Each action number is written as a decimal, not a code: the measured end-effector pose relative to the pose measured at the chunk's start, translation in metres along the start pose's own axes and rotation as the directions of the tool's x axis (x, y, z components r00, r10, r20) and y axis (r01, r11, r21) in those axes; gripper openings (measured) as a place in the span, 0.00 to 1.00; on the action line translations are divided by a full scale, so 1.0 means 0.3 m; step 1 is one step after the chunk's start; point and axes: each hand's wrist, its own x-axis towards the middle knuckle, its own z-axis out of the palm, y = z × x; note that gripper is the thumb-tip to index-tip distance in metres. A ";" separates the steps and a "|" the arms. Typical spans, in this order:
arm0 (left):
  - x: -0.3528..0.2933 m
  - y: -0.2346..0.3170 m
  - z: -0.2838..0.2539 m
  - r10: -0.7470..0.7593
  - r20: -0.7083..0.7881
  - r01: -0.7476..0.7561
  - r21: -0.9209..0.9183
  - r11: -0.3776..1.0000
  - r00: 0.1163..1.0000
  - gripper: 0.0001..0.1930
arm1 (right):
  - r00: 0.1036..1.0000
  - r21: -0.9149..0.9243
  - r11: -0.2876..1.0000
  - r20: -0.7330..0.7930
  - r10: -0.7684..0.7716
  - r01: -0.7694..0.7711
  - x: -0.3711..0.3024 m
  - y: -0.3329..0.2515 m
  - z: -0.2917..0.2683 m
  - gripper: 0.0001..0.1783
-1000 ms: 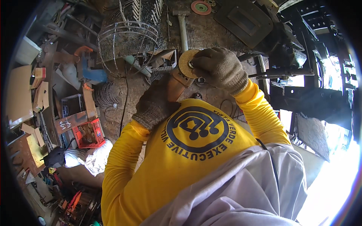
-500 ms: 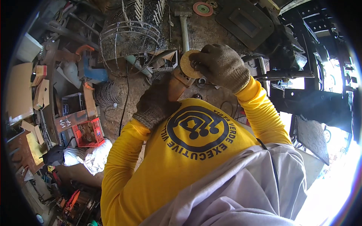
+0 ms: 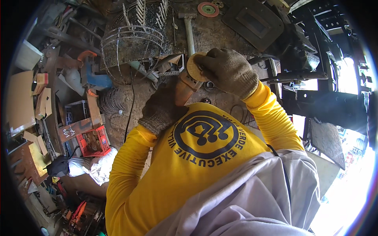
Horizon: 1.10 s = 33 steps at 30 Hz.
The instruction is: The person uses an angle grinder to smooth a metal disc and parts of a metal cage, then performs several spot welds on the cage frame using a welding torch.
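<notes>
Both gloved hands work close before the chest: left hand (image 3: 163,108) is clenched around the orange angle grinder (image 3: 184,87), right hand (image 3: 227,71) pinches its tan disc (image 3: 194,67), which should be seated squarely while the body is steadied.

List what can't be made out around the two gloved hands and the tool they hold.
- Head view: the grinder body is mostly hidden under the left hand.
- The disc is partly covered by the right hand; how it is fastened cannot be seen.
- Right fingers curl over the disc, hiding their tips.
- The hammer lies partly behind the disc.
</notes>
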 end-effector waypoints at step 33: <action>0.012 0.055 -0.058 -0.106 0.119 0.094 0.096 0.991 0.987 0.52 | 0.983 -0.035 0.991 0.125 0.136 -0.133 0.007 -0.002 -0.056 0.21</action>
